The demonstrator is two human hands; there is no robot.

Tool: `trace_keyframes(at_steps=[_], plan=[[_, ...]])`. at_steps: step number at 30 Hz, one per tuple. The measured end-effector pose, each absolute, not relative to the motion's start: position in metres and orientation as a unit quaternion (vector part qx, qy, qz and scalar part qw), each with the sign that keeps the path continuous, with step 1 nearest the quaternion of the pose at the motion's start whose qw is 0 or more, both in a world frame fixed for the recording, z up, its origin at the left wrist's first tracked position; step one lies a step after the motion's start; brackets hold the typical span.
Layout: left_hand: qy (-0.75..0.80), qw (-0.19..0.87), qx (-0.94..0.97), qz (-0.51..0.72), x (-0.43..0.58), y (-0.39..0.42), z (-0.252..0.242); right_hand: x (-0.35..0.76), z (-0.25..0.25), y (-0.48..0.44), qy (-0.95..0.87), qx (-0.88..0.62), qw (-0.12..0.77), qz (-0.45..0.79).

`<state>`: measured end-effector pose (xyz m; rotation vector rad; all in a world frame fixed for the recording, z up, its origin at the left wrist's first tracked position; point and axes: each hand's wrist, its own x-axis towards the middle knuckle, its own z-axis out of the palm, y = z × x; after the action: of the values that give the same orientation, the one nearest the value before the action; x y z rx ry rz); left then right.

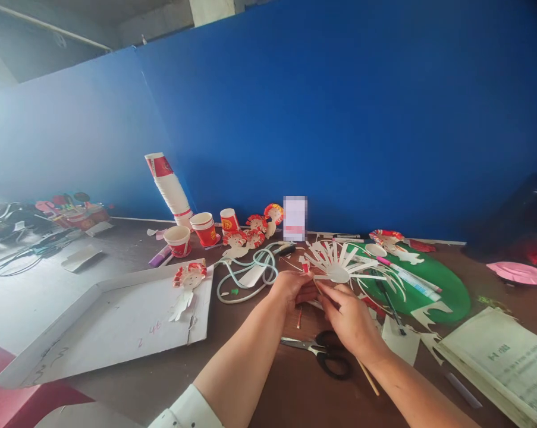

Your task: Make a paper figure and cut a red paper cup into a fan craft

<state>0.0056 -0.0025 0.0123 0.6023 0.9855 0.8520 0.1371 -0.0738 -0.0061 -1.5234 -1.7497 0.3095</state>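
My left hand (296, 288) is closed, its fingertips pinching a strip of a cut-up paper cup (339, 273). The cup's white strips fan out around a round base. My right hand (347, 315) is closed on a thin wooden stick (369, 380), whose lower end sticks out beneath my wrist. Its upper end meets the strip where the fingertips of both hands come together; the exact contact is hidden. Black-handled scissors (319, 351) lie on the table just below my hands.
A tall stack of paper cups (172, 193) leans near the blue partition (317, 119). Red paper-cup figures (256, 232) stand behind a pale cable (245, 279). Left is a white box lid (129, 333); right are a green disc (455, 291) and a booklet (504, 356).
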Motion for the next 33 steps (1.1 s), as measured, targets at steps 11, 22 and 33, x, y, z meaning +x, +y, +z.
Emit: trace_keyframes(at_steps=[11, 22, 33], plan=[[0.448, 0.749, 0.277, 0.402, 0.007, -0.003, 0.012, 0.134, -0.004, -0.077, -0.695, -0.61, 0.358, 0.125], [0.449, 0.75, 0.28, 0.397, 0.009, -0.006, 0.025, 0.16, 0.002, -0.061, -0.411, -0.573, 0.553, 0.444], [0.437, 0.764, 0.284, 0.379, 0.015, -0.012, 0.024, 0.159, 0.01, -0.044, -0.101, -0.385, 0.642, 0.655]])
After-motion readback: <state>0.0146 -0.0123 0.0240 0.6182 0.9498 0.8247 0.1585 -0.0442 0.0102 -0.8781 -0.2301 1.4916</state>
